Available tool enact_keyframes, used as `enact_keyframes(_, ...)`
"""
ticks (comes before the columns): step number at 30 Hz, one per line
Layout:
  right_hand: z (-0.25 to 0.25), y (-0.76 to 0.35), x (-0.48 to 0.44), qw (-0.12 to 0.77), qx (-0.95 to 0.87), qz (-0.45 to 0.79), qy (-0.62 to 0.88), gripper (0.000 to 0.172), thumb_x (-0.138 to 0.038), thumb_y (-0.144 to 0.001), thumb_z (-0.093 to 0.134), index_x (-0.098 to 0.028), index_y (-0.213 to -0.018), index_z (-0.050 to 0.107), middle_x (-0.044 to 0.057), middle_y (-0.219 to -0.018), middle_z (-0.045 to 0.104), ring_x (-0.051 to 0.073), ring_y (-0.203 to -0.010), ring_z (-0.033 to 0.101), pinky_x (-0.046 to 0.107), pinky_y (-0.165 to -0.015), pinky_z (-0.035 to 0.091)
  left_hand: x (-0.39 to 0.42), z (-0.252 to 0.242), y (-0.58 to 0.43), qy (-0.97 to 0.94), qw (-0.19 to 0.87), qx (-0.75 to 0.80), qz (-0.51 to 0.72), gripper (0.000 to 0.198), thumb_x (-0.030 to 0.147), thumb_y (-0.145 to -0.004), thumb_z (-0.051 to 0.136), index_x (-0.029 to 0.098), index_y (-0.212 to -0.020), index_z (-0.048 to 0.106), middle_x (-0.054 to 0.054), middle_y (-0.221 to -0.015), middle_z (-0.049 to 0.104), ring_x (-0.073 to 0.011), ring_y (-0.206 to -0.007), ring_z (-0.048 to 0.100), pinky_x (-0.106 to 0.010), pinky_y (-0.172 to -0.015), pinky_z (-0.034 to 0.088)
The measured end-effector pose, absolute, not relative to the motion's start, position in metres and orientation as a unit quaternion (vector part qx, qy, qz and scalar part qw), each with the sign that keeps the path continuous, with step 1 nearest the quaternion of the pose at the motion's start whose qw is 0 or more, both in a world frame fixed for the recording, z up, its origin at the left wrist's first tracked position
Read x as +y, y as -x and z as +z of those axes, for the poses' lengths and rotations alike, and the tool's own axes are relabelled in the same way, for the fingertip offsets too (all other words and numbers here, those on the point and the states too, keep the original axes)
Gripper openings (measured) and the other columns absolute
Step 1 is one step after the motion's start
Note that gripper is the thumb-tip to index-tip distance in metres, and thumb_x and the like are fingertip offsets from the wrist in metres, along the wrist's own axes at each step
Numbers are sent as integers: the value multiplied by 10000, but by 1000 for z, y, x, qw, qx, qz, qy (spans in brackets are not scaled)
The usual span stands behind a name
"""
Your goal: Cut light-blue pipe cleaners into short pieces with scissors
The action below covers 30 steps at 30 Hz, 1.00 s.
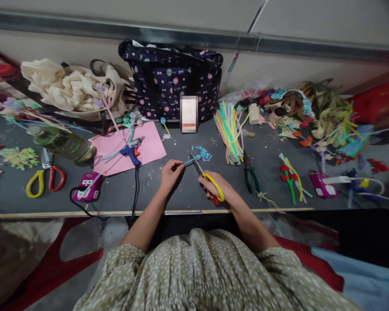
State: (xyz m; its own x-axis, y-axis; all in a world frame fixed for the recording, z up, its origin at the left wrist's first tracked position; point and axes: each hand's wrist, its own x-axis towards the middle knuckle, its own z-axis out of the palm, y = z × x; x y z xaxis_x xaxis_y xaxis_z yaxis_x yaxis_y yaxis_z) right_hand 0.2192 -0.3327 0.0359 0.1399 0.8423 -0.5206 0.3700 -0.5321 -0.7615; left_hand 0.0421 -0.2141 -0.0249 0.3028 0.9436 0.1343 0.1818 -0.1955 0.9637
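Between the fingertips of my left hand [171, 172] is a blue pipe cleaner [188, 162], its free end pointing right. My right hand [218, 185] grips a pair of scissors [218, 186] with one yellow and one red handle loop. The scissor blades are parted around the pipe cleaner's end. Just beyond the blades lies a small heap of short blue cut pieces [203, 153] on the dark tabletop [168, 194]. A bundle of pastel pipe cleaners [230, 134] rests to the right of the heap.
Green-handled pliers [252, 175] lie right of my right hand. On the left are a blue glue gun [131, 151] on pink paper [152, 140], a bottle [63, 142], a second pair of scissors [47, 172] and a purple power box [88, 186]. A dotted bag [171, 82] stands behind.
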Motion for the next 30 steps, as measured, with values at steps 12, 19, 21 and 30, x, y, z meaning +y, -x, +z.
enact_keyframes(12, 46, -221, -326, 169, -445, 510, 716, 191, -341, -998, 429, -216, -856, 452, -58, -530, 549, 99, -344, 554, 154, -343, 385, -215, -23, -42, -674, 439, 437, 404, 98, 280, -823, 679, 196, -816, 729, -14, -765, 666, -139, -686, 582, -266, -667, 448)
enact_keyframes(19, 56, -212, -321, 149, -446, 486, 737, 96, -278, -975, 464, -215, -903, 462, -54, -565, 540, 105, -338, 557, 157, -316, 371, -215, -24, -44, -679, 427, 438, 406, 93, 276, -816, 679, 197, -806, 728, -15, -759, 668, -144, -689, 582, -265, -660, 449)
enact_keyframes(21, 56, -211, -321, 154, -439, 492, 735, 84, -272, -976, 456, -216, -913, 465, -53, -567, 537, 115, -347, 570, 162, -314, 379, -214, -23, -44, -678, 430, 435, 409, 97, 277, -811, 679, 195, -799, 728, -15, -750, 665, -144, -685, 582, -265, -660, 450)
enact_keyframes(30, 38, -208, -321, 181, -467, 445, 742, 134, -312, -967, 495, -201, -894, 509, -9, -662, 620, 105, -336, 562, 182, -346, 379, -212, -27, -43, -663, 431, 446, 419, 128, 312, -792, 687, 194, -812, 735, -28, -781, 693, -163, -719, 609, -284, -696, 473)
